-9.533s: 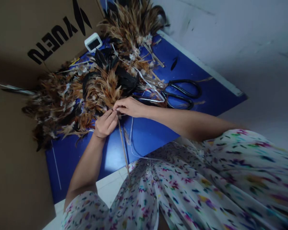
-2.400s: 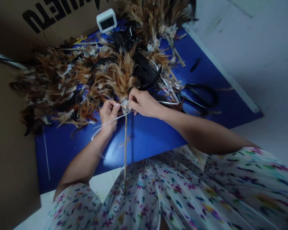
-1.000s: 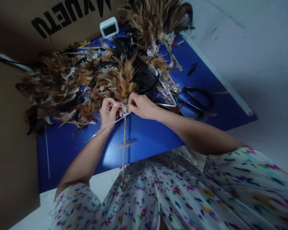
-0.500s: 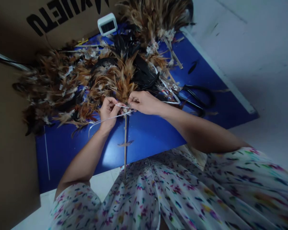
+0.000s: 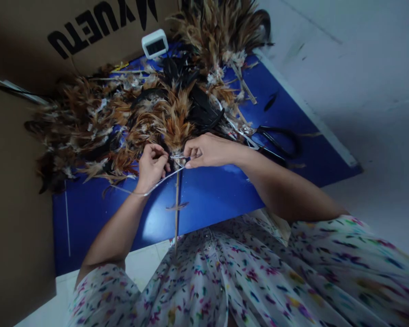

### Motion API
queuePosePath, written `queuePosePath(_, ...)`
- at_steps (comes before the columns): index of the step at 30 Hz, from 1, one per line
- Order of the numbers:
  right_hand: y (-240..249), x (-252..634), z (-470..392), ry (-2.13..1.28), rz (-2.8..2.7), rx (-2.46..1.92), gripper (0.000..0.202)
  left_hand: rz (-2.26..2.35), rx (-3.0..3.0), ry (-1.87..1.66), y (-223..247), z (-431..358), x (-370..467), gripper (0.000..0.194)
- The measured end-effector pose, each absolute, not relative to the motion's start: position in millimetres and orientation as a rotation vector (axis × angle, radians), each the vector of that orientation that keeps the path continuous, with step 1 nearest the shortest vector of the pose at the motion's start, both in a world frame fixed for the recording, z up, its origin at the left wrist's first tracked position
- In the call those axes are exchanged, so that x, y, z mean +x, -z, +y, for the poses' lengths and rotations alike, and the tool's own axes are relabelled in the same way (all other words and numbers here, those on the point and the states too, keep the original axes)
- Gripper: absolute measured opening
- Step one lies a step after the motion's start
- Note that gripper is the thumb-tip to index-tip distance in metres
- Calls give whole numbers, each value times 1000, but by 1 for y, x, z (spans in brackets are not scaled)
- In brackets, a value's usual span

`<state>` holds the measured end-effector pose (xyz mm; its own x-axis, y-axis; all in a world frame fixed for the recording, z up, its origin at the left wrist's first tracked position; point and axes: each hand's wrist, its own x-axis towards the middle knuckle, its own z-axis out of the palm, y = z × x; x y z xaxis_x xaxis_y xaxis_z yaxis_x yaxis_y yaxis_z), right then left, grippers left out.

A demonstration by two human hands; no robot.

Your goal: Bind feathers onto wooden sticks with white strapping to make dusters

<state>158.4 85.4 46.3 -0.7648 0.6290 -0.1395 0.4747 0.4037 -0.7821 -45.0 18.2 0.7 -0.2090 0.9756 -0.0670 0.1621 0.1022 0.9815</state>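
A thin wooden stick runs from the table edge up to a bundle of brown feathers. White string is wound where the feathers meet the stick. My right hand is closed at the right of this joint, pinching the string between thumb and fingers. On the left, my left hand has its fingers curled, with the tips close to the joint; what they hold, if anything, is hidden. The string's loose tail trails down left across my left wrist.
Loose brown feathers cover the left of the blue table. Black-handled scissors lie at the right. A small white device with a dark screen stands before a cardboard box. A larger feather bunch lies behind.
My left hand has drawn back slightly left from the joint. My right hand has shifted a little down, now pinching the string beside the stick. The view has tilted slightly.
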Motion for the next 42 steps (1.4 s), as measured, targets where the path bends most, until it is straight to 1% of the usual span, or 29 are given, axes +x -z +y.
queuePosePath(2,-47,158,85,-1229,-2566,-985,23,1595,1114,-1095,-6,17,-44,23)
queuePosePath(7,-39,152,79,-1040,-2669,-1019,25,1554,1050,-966,-18,16,-38,28)
queuePosePath(11,-36,148,74,-984,-2641,-987,23,1469,981,-948,-22,13,-34,31)
queuePosePath(21,-48,147,66,-1062,-2373,-803,20,1347,868,-1217,-39,2,-29,40)
queuePosePath(27,-54,150,64,-1038,-2312,-693,29,1342,819,-1339,-48,-9,-25,55)
queuePosePath(31,-54,158,63,-878,-2386,-577,24,1348,850,-1433,-53,-13,-26,58)
queuePosePath(34,-59,174,55,-665,-2486,-537,24,1314,879,-1501,-57,-12,-31,51)
queuePosePath(36,-65,192,48,-539,-2476,-581,30,1297,887,-1537,-60,-10,-34,43)
queuePosePath(38,-68,217,42,-431,-2413,-733,32,1274,875,-1569,-61,-7,-36,37)
queuePosePath(42,-62,278,40,-133,-2303,-1331,33,1212,841,-1627,-61,-2,-41,31)
